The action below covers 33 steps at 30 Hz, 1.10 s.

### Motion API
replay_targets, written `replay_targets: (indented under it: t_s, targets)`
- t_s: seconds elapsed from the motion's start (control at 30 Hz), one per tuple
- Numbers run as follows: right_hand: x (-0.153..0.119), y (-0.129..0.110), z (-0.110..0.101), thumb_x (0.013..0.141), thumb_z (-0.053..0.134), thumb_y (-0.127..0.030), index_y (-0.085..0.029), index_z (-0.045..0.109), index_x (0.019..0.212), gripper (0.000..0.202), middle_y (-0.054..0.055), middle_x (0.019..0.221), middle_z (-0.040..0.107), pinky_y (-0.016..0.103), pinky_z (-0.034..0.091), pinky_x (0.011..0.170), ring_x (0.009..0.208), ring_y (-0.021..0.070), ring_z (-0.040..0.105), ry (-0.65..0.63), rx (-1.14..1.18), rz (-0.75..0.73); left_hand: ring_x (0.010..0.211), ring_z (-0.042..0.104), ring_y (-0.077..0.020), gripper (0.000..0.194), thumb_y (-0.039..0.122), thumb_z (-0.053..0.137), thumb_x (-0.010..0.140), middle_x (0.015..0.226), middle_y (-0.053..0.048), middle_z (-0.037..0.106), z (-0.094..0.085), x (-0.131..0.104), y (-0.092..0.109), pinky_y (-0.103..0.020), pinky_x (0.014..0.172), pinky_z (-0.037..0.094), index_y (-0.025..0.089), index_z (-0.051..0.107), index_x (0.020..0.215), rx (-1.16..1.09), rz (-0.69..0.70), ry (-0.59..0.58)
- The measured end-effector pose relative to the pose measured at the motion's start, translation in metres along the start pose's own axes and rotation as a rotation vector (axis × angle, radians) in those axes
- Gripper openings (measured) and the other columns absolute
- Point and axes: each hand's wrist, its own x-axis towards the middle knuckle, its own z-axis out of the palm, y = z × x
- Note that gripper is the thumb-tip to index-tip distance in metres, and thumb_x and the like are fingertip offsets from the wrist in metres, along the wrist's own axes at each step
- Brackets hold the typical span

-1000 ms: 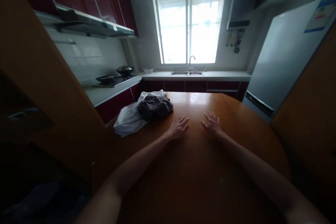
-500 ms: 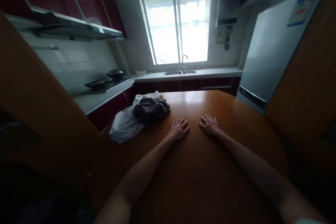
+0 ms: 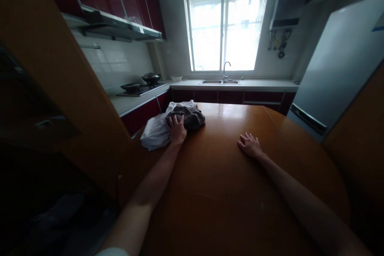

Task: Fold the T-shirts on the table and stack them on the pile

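Observation:
On the brown wooden table lie a black plastic bag and a white plastic bag, bunched together at the far left. My left hand rests on the near left side of the black bag, beside the white one, with its fingers spread. My right hand lies flat on the tabletop to the right, fingers apart, holding nothing.
Behind the table, a counter carries a sink and a stove with two pans. A refrigerator stands at the right, and a wooden panel at the left.
My left hand has moved left from the bare tabletop onto the black bag. The whole view has shifted to the left. My right hand still lies on the table.

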Motion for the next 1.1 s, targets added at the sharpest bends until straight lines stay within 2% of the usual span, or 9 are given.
replay_targets:
  t_s: [0.13, 0.27, 0.47, 0.53, 0.63, 0.73, 0.83, 0.93, 1.1]
  targets:
    - [0.003, 0.003, 0.007, 0.097, 0.044, -0.057, -0.019, 0.048, 0.150, 0.066, 0.016, 0.164, 0.030, 0.058, 0.013, 0.121, 0.153, 0.0339, 0.021, 0.039, 0.054, -0.015, 0.123, 0.054, -0.0363, 0.042, 0.014, 0.049, 0.091, 0.127, -0.019, 0.066, -0.012, 0.005, -0.006, -0.049, 0.107, 0.041, 0.011, 0.067, 0.129, -0.055, -0.003, -0.070]
    - [0.011, 0.013, 0.016, 0.090, 0.053, -0.052, -0.019, 0.064, 0.134, 0.057, 0.016, 0.153, 0.049, 0.059, 0.016, 0.121, 0.147, 0.0353, 0.034, 0.206, 0.384, 0.005, 0.119, 0.057, -0.0339, 0.041, 0.020, 0.056, 0.090, 0.122, -0.016, 0.068, -0.015, -0.023, 0.056, -0.043, 0.103, 0.045, 0.014, 0.067, 0.128, -0.146, 0.143, -0.081]
    - [0.023, 0.036, 0.014, 0.094, 0.027, -0.054, -0.012, 0.067, 0.128, 0.067, 0.018, 0.129, 0.068, 0.044, 0.047, 0.106, 0.124, 0.0297, 0.062, 0.338, 0.673, 0.005, 0.113, 0.066, -0.0294, 0.065, 0.051, 0.074, 0.080, 0.128, -0.007, 0.069, -0.042, -0.100, 0.150, -0.035, 0.092, 0.051, 0.032, 0.058, 0.141, -0.347, 0.620, -0.689]
    - [0.023, 0.038, 0.013, 0.093, 0.026, -0.057, -0.012, 0.069, 0.125, 0.069, 0.017, 0.126, 0.070, 0.043, 0.049, 0.104, 0.120, 0.0288, 0.064, 0.331, 0.699, -0.035, 0.106, 0.070, -0.0277, 0.057, 0.060, 0.068, 0.083, 0.120, -0.004, 0.073, -0.054, -0.104, 0.161, -0.034, 0.088, 0.053, 0.036, 0.063, 0.135, -0.378, 0.663, -0.723]
    - [0.019, 0.029, 0.014, 0.091, 0.039, -0.061, -0.017, 0.069, 0.126, 0.064, 0.013, 0.127, 0.071, 0.044, 0.047, 0.107, 0.120, 0.0291, 0.065, 0.295, 0.713, -0.107, 0.105, 0.070, -0.0246, 0.039, 0.050, 0.055, 0.096, 0.115, -0.003, 0.074, -0.055, -0.080, 0.153, -0.035, 0.095, 0.051, 0.033, 0.067, 0.129, -0.429, 0.530, -0.470]
    - [0.008, 0.007, 0.015, 0.090, 0.052, -0.057, -0.026, 0.065, 0.134, 0.056, 0.008, 0.132, 0.068, 0.057, 0.032, 0.117, 0.127, 0.0322, 0.060, 0.240, 0.671, -0.205, 0.129, 0.056, -0.0299, 0.047, 0.040, 0.062, 0.093, 0.137, -0.011, 0.063, -0.024, -0.042, 0.120, -0.045, 0.114, 0.038, 0.024, 0.060, 0.137, -0.413, 0.344, -0.190]
    - [-0.007, -0.019, 0.014, 0.092, 0.054, -0.050, -0.029, 0.063, 0.136, 0.049, 0.005, 0.134, 0.067, 0.064, 0.023, 0.118, 0.129, 0.0340, 0.058, 0.158, 0.638, -0.373, 0.134, 0.053, -0.0322, 0.068, 0.036, 0.072, 0.084, 0.143, -0.015, 0.058, 0.024, -0.024, 0.079, -0.045, 0.113, 0.041, 0.018, 0.051, 0.146, -0.488, 0.225, -0.341]
    - [-0.019, -0.039, 0.009, 0.092, 0.056, -0.042, -0.024, 0.070, 0.126, 0.041, 0.008, 0.127, 0.070, 0.052, 0.042, 0.111, 0.119, 0.0312, 0.063, 0.134, 0.701, -0.529, 0.123, 0.062, -0.0310, 0.067, 0.031, 0.073, 0.080, 0.131, -0.012, 0.067, 0.060, -0.029, 0.050, -0.042, 0.106, 0.048, 0.019, 0.054, 0.143, -0.599, 0.146, -0.452]
    - [-0.044, -0.059, -0.013, 0.090, 0.058, -0.038, -0.022, 0.072, 0.122, 0.039, 0.011, 0.128, 0.066, 0.043, 0.047, 0.107, 0.117, 0.0283, 0.062, 0.332, 0.819, -0.501, 0.122, 0.062, -0.0305, 0.062, 0.030, 0.071, 0.079, 0.130, -0.009, 0.068, 0.069, -0.035, 0.043, -0.044, 0.106, 0.048, 0.023, 0.057, 0.139, -0.752, 0.133, -0.431]
